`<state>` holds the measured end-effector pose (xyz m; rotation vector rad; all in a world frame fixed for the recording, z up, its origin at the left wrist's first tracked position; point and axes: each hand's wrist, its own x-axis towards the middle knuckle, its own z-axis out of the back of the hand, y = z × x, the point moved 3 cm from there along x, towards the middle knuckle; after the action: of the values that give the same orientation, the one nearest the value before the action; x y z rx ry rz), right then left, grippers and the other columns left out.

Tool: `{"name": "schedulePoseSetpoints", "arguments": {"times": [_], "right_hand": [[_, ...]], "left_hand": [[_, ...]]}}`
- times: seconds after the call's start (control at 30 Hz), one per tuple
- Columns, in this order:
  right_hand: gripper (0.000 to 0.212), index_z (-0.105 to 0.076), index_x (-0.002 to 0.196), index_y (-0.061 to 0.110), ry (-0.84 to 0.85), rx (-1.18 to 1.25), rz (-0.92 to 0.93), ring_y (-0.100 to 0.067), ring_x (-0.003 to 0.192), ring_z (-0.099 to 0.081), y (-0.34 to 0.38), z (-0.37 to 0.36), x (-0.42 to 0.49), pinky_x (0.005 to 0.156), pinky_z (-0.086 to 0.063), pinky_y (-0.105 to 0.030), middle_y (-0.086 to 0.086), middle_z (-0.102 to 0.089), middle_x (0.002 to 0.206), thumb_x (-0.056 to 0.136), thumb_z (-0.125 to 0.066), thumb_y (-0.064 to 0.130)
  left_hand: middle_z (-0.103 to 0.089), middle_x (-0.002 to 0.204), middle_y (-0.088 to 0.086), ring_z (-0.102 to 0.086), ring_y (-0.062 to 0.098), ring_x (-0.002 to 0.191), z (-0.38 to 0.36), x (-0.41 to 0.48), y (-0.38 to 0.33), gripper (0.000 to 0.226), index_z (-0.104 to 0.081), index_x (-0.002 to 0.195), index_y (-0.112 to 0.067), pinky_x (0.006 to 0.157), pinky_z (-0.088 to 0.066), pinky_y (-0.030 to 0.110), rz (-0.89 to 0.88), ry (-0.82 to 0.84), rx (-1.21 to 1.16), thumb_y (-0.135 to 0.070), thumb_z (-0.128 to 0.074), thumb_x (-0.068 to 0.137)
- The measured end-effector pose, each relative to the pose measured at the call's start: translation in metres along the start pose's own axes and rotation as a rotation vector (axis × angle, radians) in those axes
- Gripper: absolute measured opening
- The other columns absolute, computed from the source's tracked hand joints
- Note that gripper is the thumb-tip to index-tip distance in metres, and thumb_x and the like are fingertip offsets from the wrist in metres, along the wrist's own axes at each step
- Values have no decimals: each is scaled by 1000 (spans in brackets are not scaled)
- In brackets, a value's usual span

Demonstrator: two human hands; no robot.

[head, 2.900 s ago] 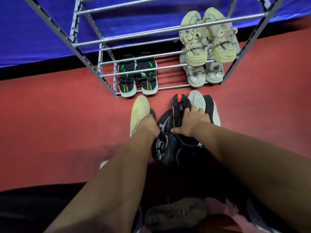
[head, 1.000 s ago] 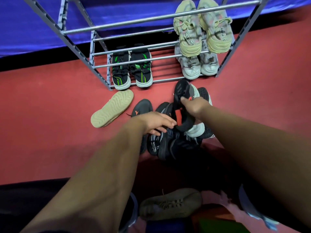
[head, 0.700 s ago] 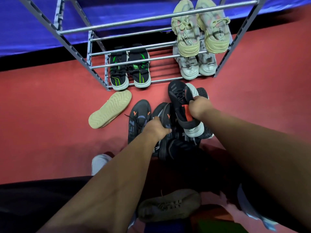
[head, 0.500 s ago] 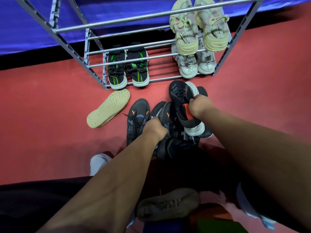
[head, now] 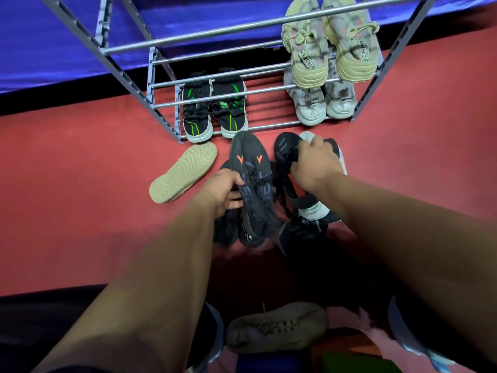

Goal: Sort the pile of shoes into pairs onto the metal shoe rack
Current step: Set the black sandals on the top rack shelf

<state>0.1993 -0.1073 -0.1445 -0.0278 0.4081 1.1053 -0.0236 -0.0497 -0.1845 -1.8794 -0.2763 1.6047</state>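
Left hand point(head: 224, 191): fingers and thumb curled round the side of a dark grey lace-up sneaker with orange chevron marks point(head: 252, 181); the shoe is held over the pile, toe towards the rack.
Right hand point(head: 314, 165): fingers curled over the top of a black sneaker with a white heel patch point(head: 286, 154), gripping it just beside the grey one.
Pile of dark shoes point(head: 301, 232): on the red floor point(head: 67, 184) under both hands, in front of the rack; how many, cannot tell.
Metal shoe rack point(head: 188, 37): grey tube rails, standing against a blue cloth point(head: 53, 36).
Lowest tier, left: pair of black sneakers with green stripes point(head: 212, 109), side by side.
Lowest tier, right: pair of white-grey sneakers point(head: 320, 103).
Tier above, right: pair of pale yellow chunky sneakers point(head: 330, 47).
Loose shoe: one pale yellow shoe lying sole up point(head: 183, 173) on the floor, near the rack's front left foot.
Near edge: one grey-beige lace-up shoe point(head: 277, 327), apart from the pile.
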Motion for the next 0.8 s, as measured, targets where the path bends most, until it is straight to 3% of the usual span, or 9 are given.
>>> {"name": "schedulePoseSetpoints", "arguments": {"times": [0.1, 0.23, 0.3, 0.37, 0.47, 0.57, 0.63, 0.7, 0.8], "right_hand": [[61, -63, 129, 10, 11, 23, 195, -39, 120, -49, 27, 1, -10, 105, -42, -48, -17, -59, 128, 99, -44, 61], [100, -51, 142, 22, 192, 245, 147, -35, 125, -57, 56, -11, -23, 106, -46, -48, -7, -66, 133, 74, -46, 95], [129, -38, 152, 16, 288, 345, 48, -31, 130, -58, 61, -14, -21, 107, -48, -47, -7, -61, 141, 56, -58, 100], [137, -22, 159, 8, 349, 328, 10, -31, 135, -54, 63, -16, -16, 110, -47, -44, -12, -51, 149, 57, -75, 84], [122, -20, 157, 4, 342, 267, -34, -36, 131, -53, 62, -21, -10, 106, -48, -43, -20, -45, 148, 68, -80, 61], [105, -40, 144, 2, 335, 303, -122, -36, 121, -61, 57, -27, -6, 98, -51, -40, -17, -58, 134, 68, -71, 68], [78, -61, 121, 9, 348, 392, -147, -32, 105, -67, 54, -28, -4, 88, -53, -35, -11, -69, 117, 70, -66, 67], [45, -69, 91, 18, 370, 474, -149, -28, 93, -67, 52, -24, -1, 81, -51, -32, -7, -73, 99, 78, -64, 60], [43, -70, 83, 17, 447, 533, -186, -29, 90, -67, 48, -17, 3, 83, -51, -35, -5, -71, 91, 81, -62, 60]], "left_hand": [[-74, 107, 4, -72, 21, 83, 5, -2, -8, 31, -65, 115, -17, 75, -63, 38, -38, 16, -130, -9, -49, 89], [-74, 121, 12, -73, 24, 96, 5, 2, -13, 30, -68, 126, -10, 73, -64, 33, -69, 65, -300, -14, -53, 101], [-72, 131, 18, -74, 26, 104, 4, 6, -12, 33, -64, 136, -6, 72, -64, 32, -73, 107, -290, -14, -55, 106], [-73, 129, 18, -76, 25, 104, 3, 9, -11, 31, -65, 135, -10, 74, -64, 31, -71, 135, -255, -22, -57, 108], [-75, 128, 10, -74, 22, 113, 8, 14, -7, 27, -69, 126, -18, 94, -61, 34, -66, 48, -129, -33, -56, 108], [-75, 125, 7, -70, 28, 115, 36, 23, 4, 23, -75, 112, -23, 105, -55, 43, -184, -331, 466, -37, -65, 97], [-61, 138, 11, -61, 35, 127, 46, 20, 19, 64, -64, 134, -17, 111, -49, 45, -108, -413, 909, -53, -72, 83], [-35, 149, 10, -50, 38, 137, 45, 15, 39, 103, -36, 156, -13, 116, -43, 47, 28, -342, 1053, -59, -81, 75], [-27, 150, 12, -44, 40, 139, 39, 13, 54, 112, -22, 159, -15, 117, -40, 49, 11, -338, 1100, -50, -89, 77]]}}
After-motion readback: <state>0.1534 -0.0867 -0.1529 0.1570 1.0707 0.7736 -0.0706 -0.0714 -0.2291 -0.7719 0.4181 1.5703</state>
